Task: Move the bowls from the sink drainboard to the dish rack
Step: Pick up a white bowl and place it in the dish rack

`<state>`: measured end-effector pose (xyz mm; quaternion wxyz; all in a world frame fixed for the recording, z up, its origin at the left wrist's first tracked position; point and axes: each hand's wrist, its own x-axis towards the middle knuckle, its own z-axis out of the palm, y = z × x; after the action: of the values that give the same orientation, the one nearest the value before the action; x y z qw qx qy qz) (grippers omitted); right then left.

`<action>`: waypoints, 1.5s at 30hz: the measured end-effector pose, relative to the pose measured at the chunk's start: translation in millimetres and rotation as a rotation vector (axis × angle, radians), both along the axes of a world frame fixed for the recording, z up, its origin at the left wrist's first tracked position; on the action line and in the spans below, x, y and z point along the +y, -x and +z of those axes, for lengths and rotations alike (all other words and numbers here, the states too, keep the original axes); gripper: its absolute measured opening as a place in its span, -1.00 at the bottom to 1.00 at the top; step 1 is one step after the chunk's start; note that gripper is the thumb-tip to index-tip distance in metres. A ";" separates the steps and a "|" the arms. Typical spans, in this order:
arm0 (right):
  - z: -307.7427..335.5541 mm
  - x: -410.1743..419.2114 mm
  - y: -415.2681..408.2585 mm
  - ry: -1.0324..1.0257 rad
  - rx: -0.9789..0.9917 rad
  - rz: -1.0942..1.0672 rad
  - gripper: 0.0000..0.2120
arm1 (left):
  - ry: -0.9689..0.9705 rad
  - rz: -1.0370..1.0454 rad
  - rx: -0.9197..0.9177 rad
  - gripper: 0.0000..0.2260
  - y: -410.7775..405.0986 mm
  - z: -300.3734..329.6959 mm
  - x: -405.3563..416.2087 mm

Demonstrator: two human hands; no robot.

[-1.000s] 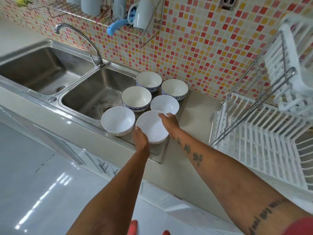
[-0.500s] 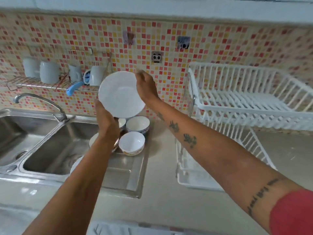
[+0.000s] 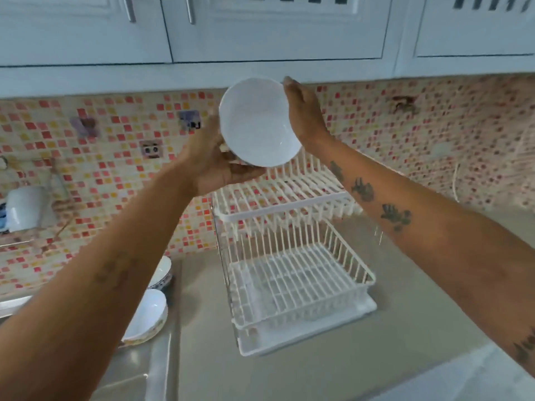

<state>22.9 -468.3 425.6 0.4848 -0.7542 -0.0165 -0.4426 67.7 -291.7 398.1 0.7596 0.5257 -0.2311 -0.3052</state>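
White bowl (image 3: 258, 123) held up above the two-tier dish rack (image 3: 292, 256), tipped on edge, open side facing the camera, left hand (image 3: 215, 162) cupping its base, right hand (image 3: 304, 117) fingers closed on the rim, other bowls (image 3: 150, 314) on the drainboard lower left

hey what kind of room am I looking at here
Most likely a home kitchen. A white two-tier dish rack stands on the counter against a mosaic tile backsplash, wall cabinets hang above, and both hands hold a white bowl.
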 end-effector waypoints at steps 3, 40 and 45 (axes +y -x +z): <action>-3.7 -47.2 17.2 -0.047 0.015 -0.023 -0.68 | -0.067 -0.029 -0.071 -0.41 -1.0 8.3 -44.4; -90.1 -180.4 -0.3 0.249 0.800 -0.214 -0.62 | -0.808 0.064 -1.503 -0.33 -34.0 -83.1 -208.6; -83.2 -175.1 2.9 0.339 0.671 -0.358 -0.62 | -0.817 -0.053 -1.501 -0.22 -35.2 -72.9 -196.2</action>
<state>20.0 -643.3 342.4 0.2476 -0.9166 0.2014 -0.2406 102.9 -487.9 325.3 0.1487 0.8156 -0.5572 0.0469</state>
